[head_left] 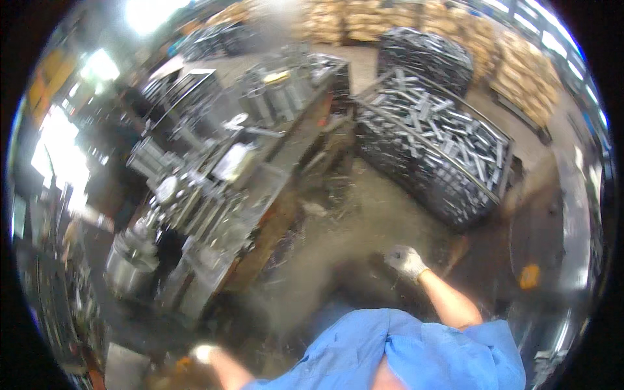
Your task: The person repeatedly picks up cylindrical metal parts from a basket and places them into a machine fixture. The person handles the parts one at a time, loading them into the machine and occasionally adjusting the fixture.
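My right hand (pixel 407 262), in a white work glove, is held out over the floor, below the crate of metal pieces. Its fingers look curled, and a dark patch shows at their tips; whether that is a held thing or dirt on the glove I cannot make out. My left hand (pixel 205 353), also white-gloved, is low at the left, close to an orange spot (pixel 184 364) on a dark surface near the machine. Motion smears it and its fingers do not show clearly. Nearest to it stands the metal machine (pixel 208 214) with its round chuck (pixel 132 261).
A black mesh crate (pixel 422 185) heaped with short metal pieces (pixel 442 123) stands ahead on the right; another filled crate (pixel 426 58) is behind it. Stacked tan sacks (pixel 526 75) line the back. Metal cylinders (pixel 276 97) stand on the machine bed. Stained floor (pixel 351 227) lies between.
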The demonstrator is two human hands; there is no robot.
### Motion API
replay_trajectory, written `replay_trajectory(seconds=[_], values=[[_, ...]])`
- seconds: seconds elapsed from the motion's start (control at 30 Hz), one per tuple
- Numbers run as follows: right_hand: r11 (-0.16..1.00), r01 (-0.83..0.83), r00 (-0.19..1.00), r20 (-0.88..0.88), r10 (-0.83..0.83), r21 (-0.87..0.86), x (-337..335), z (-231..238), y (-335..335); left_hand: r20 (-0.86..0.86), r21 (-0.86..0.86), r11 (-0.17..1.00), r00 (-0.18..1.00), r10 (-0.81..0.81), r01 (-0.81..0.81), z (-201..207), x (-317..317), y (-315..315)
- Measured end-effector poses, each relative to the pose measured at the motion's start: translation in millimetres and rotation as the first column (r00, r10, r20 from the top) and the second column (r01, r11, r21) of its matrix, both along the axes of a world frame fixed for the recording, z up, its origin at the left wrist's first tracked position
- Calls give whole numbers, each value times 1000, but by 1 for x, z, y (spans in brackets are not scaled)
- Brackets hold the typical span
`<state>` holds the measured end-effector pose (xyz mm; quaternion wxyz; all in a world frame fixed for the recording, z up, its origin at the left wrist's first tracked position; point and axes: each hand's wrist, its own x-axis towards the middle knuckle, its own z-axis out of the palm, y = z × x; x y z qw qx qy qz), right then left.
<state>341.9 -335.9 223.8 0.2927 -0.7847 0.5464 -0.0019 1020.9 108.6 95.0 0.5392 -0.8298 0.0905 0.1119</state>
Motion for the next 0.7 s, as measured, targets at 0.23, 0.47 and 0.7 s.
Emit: replay_trajectory(seconds=[0.23, 0.47, 0.7], values=[[933, -297, 951, 157, 268, 204, 143, -2, -55, 658, -574, 777, 710, 250, 259, 8, 20, 136], [800, -598, 800, -16, 600, 52, 152, -118, -114, 249, -853, 506, 952, 180, 127, -45, -16, -81], [913, -351, 933, -2, 359, 209, 94, -126, -213, -430, -901, 181, 860, -276, -393, -86, -148, -316]])
